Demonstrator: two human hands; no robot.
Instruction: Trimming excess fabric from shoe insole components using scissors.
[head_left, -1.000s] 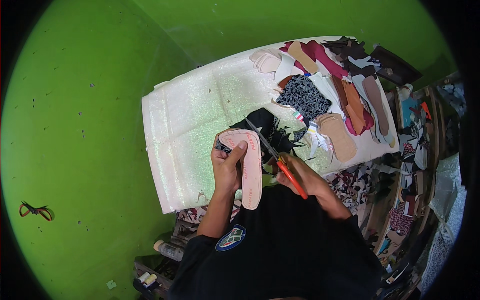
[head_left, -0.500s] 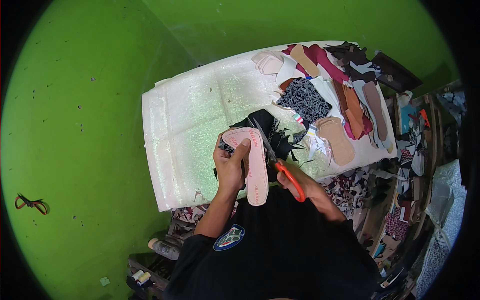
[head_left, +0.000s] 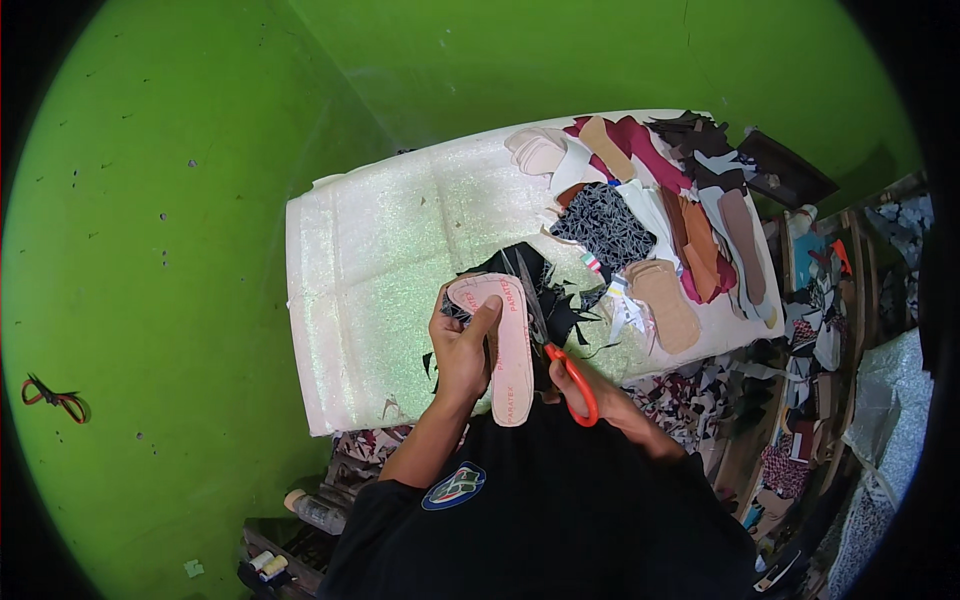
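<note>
Insole trimming under way, cut not finished.

Left hand pinches a pink insole above the tabletop's near edge; right hand is closed on orange-handled scissors, blades at the insole's right side. Dark offcuts lie beyond; finished-looking cut insoles crowd the far right corner.

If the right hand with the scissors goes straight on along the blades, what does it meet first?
Probably the black fabric scraps beyond the blade tips. The right hand points the orange-handled scissors up along the pink insole. Depth is unclear.
</note>
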